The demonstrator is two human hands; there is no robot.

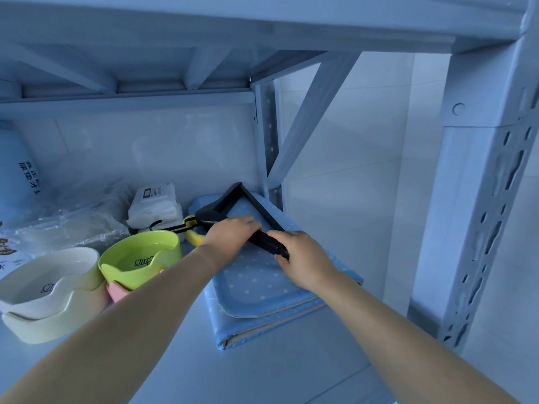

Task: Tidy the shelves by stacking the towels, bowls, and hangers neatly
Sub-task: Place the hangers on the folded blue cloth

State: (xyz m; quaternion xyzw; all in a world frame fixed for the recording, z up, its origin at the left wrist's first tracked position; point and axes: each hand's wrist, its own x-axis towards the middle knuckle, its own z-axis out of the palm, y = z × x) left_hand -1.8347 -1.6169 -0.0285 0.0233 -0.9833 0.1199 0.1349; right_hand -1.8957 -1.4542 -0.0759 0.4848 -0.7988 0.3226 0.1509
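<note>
Hangers are the step in hand: both hands hold the black hanger [233,196], which lies flat on the folded blue dotted towels [262,287] at the right of the shelf [204,360], its point toward the far corner post. The left hand [230,231] curls over the hanger's left part, and the right hand [303,258] grips the near end of the same bar with its fingers wrapped round it; the two hands sit near each other, not touching. A yellow hanger [194,237] shows just left of the black one, partly under it. A dark hook reaches left toward a pack of wipes [154,205], and I cannot tell which hanger it belongs to.

The towels look already stacked. At the near left the green bowl [140,258] sits in a pink bowl [116,290] and the white bowl [43,278] in a cream bowl [43,328], so the bowls seem done too.

The next move likely calls for both hands turning the black hanger together until it lies square over the yellow one, hooks on the same side, without dragging the top towel askew
</note>
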